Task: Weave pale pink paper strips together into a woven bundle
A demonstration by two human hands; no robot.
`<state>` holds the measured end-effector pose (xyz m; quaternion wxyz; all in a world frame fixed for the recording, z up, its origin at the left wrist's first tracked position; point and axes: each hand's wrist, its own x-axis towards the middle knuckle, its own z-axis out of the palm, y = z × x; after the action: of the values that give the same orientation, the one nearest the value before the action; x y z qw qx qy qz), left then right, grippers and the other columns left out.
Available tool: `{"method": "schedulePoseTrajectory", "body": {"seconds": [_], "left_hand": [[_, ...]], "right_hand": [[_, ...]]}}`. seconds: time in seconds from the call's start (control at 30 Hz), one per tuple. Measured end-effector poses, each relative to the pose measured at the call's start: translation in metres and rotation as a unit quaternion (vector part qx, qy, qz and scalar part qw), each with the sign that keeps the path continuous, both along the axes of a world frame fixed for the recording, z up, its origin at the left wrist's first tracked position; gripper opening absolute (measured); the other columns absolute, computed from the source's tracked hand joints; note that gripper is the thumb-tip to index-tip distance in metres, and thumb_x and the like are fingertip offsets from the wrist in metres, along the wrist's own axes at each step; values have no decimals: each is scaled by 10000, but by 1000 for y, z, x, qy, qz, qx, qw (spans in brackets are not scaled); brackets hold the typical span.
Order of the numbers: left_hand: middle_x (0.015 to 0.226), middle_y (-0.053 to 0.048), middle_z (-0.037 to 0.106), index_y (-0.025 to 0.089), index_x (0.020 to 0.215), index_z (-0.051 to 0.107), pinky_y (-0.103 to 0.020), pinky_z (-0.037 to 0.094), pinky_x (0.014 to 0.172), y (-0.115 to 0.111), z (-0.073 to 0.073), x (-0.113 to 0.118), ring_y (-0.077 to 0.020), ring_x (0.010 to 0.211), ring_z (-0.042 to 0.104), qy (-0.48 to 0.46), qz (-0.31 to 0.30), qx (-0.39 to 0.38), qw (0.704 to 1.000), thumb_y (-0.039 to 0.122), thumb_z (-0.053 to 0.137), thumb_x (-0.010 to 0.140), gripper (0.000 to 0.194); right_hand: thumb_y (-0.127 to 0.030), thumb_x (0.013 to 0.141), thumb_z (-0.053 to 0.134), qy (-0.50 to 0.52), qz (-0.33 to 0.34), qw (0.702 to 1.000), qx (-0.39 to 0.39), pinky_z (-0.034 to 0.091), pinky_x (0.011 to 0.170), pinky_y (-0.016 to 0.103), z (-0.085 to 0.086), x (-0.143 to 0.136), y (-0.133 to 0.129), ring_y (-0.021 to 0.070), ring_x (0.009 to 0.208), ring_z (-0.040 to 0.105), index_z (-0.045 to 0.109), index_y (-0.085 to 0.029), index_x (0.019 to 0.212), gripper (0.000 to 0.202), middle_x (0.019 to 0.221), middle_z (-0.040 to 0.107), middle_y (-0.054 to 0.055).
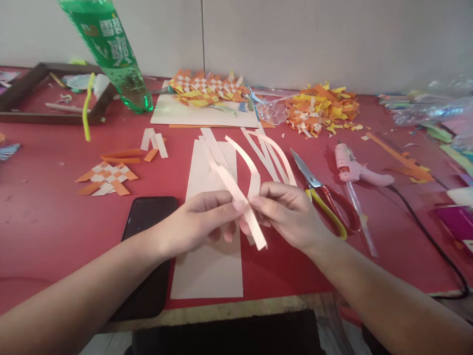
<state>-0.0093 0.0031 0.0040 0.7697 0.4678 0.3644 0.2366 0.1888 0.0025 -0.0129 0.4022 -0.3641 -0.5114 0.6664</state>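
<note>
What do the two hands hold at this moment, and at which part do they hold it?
Both the left hand and the right hand pinch pale pink paper strips near their lower ends, where the strips cross.

The surface (44, 217) is red. The paper strips (236, 190) between the hands are pale pink, like the paper sheet (207, 266) below. The woven mat (207, 88) far away has an orange, white and yellow check pattern. The scissors (328, 202) have red and yellow handles. The bottle (111, 49) is green, the glue gun (354, 170) light pink, the phone (148, 217) black.
</note>
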Motion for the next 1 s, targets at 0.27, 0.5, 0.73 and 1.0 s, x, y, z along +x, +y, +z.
{"method": "schedulePoseTrajectory", "body": {"seconds": [0.27,0.5,0.73,1.0], "left_hand": [[695,23,581,151,785,612,-217,343,536,2,3,2,-75,577,463,-19,-3,21,1000,321,593,904,209],[711,10,607,153,805,618,-224,331,513,2,-2,2,-70,530,440,4,27,18,999,328,578,903,204],[511,38,494,158,700,600,-222,248,440,0,5,2,-72,455,380,30,11,-9,999,417,583,888,320],[703,16,602,160,805,635,-217,286,479,1,5,3,-61,512,385,23,2,23,999,376,620,867,226]], "right_hand": [[-254,895,651,13,60,998,-6,358,474,225,-1,2,-1,78,516,493,608,-167,664,251,659,678,7],[-282,875,678,-19,13,999,30,367,470,228,1,0,0,79,499,478,610,-172,651,259,590,609,-20],[-278,889,665,-20,-4,999,28,370,484,225,-1,0,0,76,503,481,594,-180,655,264,579,605,-32],[-305,889,656,-28,40,999,17,364,483,231,0,2,0,84,518,469,600,-174,645,282,595,581,-22]]}}
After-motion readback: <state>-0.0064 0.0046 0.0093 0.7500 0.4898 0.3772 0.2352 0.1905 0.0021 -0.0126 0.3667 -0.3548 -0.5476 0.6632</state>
